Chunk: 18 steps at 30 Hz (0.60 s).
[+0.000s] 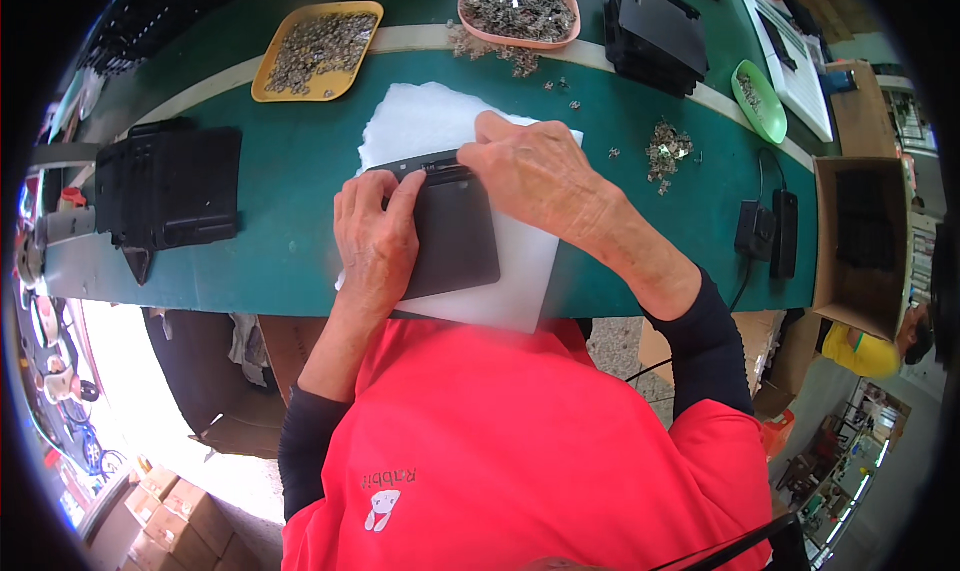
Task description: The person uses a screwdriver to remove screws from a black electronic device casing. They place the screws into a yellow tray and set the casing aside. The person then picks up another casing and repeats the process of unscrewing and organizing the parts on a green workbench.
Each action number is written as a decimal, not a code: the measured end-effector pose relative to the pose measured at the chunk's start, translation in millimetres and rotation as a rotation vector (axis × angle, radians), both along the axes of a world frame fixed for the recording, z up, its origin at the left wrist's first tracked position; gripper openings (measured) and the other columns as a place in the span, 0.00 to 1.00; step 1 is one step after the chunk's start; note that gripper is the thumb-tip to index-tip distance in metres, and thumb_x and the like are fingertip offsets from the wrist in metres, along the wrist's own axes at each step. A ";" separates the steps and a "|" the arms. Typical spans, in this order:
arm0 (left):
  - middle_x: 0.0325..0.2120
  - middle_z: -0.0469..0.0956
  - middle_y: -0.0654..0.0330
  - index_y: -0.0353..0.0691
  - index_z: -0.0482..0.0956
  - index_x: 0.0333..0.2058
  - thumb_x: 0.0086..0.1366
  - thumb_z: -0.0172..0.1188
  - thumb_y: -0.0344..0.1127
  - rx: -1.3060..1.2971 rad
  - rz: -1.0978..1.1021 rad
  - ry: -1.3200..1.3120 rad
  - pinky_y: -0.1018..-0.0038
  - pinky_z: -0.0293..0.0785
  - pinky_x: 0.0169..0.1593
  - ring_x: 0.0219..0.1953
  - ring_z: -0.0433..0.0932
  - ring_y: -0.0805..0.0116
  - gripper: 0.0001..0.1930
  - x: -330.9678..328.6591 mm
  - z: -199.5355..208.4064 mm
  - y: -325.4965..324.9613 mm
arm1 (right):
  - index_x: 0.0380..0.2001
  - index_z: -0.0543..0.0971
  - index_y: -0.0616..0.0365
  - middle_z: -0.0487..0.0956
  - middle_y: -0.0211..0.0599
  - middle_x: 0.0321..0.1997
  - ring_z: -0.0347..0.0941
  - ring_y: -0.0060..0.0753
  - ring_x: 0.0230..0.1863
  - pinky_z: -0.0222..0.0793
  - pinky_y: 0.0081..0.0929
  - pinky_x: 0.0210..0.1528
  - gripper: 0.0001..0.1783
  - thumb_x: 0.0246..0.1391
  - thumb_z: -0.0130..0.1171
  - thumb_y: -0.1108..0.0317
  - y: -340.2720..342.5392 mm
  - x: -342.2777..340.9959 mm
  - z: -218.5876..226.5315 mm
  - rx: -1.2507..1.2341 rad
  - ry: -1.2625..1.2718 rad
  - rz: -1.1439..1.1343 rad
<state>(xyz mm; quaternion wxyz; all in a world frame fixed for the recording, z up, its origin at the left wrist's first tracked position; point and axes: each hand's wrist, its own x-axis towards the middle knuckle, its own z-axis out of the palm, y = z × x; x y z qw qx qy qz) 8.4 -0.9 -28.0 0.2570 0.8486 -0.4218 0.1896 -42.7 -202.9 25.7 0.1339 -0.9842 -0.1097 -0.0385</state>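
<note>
A flat black board (452, 236) with rounded corners lies in front of me on a white foam sheet (525, 281). Along its far edge runs a narrow dark clip-like strip (443, 171). My left hand (378, 231) grips the board's left side, thumb on top close to the strip. At the strip's right end, my right hand (535, 176) is closed with its fingertips pinched together. Whatever sits between those fingertips is too small or hidden to make out.
Small metal parts fill a yellow tray (263, 81), a pink tray (470, 29) and a green bowl (768, 121); more lie in a loose pile (665, 153). Black boards are stacked at the left (190, 186) and far right (655, 36). A black power adapter (755, 229) trails a cable.
</note>
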 end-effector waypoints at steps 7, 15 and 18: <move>0.31 0.71 0.59 0.43 0.81 0.42 0.50 0.59 0.17 0.004 0.000 0.010 0.66 0.70 0.40 0.34 0.72 0.58 0.20 -0.7 -1.2 -0.1 | 0.27 0.77 0.58 0.71 0.36 0.31 0.76 0.40 0.26 0.73 0.33 0.27 0.04 0.43 0.59 0.75 4.3 1.3 -15.3 0.069 -0.086 -0.004; 0.31 0.71 0.58 0.41 0.81 0.41 0.48 0.59 0.18 0.003 0.002 0.025 0.66 0.71 0.40 0.35 0.72 0.58 0.20 -0.4 -6.7 -1.0 | 0.25 0.76 0.58 0.71 0.37 0.31 0.75 0.42 0.26 0.72 0.35 0.26 0.05 0.40 0.59 0.75 -1.5 2.4 -20.4 0.131 -0.087 0.041; 0.31 0.71 0.58 0.41 0.80 0.41 0.50 0.60 0.18 -0.014 0.015 0.024 0.66 0.71 0.40 0.35 0.72 0.58 0.18 -0.9 -6.2 -2.6 | 0.25 0.78 0.59 0.74 0.42 0.32 0.77 0.43 0.26 0.72 0.35 0.27 0.04 0.42 0.59 0.74 -2.7 3.3 -16.5 0.138 -0.058 0.035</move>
